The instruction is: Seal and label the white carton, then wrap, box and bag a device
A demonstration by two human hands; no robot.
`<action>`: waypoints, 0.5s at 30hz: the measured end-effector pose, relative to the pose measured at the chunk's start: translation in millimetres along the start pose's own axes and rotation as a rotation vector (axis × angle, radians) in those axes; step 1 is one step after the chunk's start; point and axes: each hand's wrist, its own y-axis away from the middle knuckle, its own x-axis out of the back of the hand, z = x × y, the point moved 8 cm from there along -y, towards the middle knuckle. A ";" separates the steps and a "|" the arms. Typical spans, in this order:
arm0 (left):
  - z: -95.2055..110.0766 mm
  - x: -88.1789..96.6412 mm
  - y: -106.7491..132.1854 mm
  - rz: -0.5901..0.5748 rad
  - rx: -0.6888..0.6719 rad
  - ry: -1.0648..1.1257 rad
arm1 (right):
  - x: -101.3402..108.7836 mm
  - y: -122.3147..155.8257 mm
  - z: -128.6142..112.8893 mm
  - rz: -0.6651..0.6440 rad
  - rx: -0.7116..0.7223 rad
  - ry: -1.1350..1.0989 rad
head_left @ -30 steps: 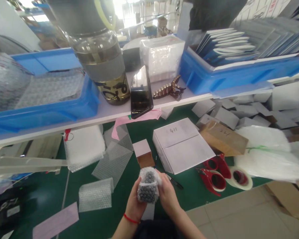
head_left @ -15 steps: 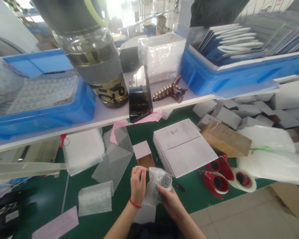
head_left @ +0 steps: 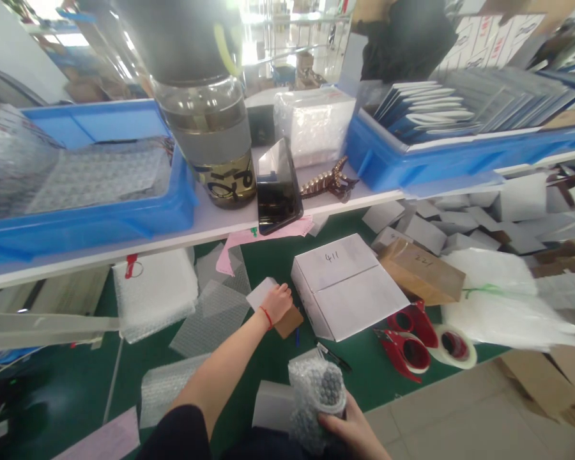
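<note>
Surface (head_left: 368, 370) first: green matting, crowded with loose bubble-wrap sheets on the left, with a white shelf (head_left: 196, 230) overhanging its far side. Right of centre lies the white carton (head_left: 349, 291) marked "411". Just to its left sits the small box (head_left: 263, 295), white on top and brown at the side.

Your left hand (head_left: 278, 303) is stretched out to that small box, fingers curled over its right end. I cannot tell whether you grip it or only touch it. Your right hand (head_left: 352, 431) is down at the near edge, clenched round the bubble-wrapped bundle (head_left: 316, 393). The bundle is held upright just beside a grey card (head_left: 271, 406), and dark round things show through the wrap.

You seem to be between wrapping and boxing: the bundle is covered and the box is being fetched. The next move calls for a sure hold on the small box and a clear path back toward you. Mind the black pen (head_left: 334, 356) lying between box and bundle.
</note>
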 end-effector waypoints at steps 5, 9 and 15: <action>-24.6 48.1 76.5 0.120 0.190 0.016 | 24.8 3.1 -9.6 0.136 0.104 0.139; -19.5 70.0 169.5 0.253 0.412 0.079 | 39.6 5.3 -8.3 0.213 0.146 0.194; 39.1 44.6 263.7 0.366 0.573 0.284 | -5.2 38.6 -28.7 0.094 0.489 0.525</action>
